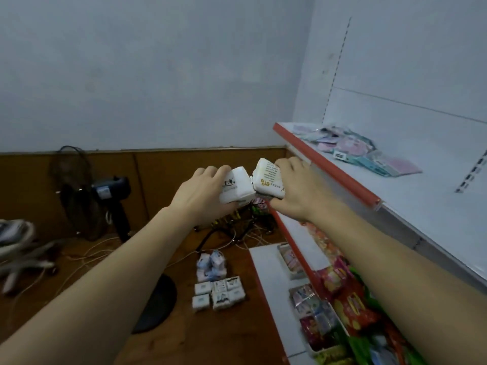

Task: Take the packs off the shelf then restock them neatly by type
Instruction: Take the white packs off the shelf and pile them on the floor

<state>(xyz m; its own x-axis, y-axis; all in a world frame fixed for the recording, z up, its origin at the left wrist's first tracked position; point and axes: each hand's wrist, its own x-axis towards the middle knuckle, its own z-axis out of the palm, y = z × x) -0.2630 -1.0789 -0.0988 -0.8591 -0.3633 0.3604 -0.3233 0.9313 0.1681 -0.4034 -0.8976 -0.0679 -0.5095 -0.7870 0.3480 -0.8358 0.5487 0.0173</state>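
While both bare forearms reach forward from the bottom of the view, the colourful plastic snack packets point(342, 299) crowd the lower shelf just beside the right arm. On the brown wooden floor point(224, 338) below lie the small white and pale-blue tissue packs point(218, 285), grouped in a loose cluster, the blue ones behind the white ones.

Further out, the left hand point(200, 193) has its fingers curled round a soft white plastic-wrapped tissue pack with dark lettering point(237, 191), and the right hand point(295, 191) grips a similar white pack printed with gold figures point(266, 180). The two packs touch each other in the air, in front of the red-edged white metal upper shelf point(421, 196) and not yet on it.

Beyond the hands, a loose heap of flat pink and teal sachets point(355, 151) sits toward the back left of that shelf, with bare white board nearer the person.

Judging by the task, these packs are likely on their way to the shelf or the floor pile. Done well, each design would go down with its own kind, squared against its neighbours, printed face outward, well apart from the sachets. Soft wrapping deforms easily, so a light, even hold should keep the packs in shape.
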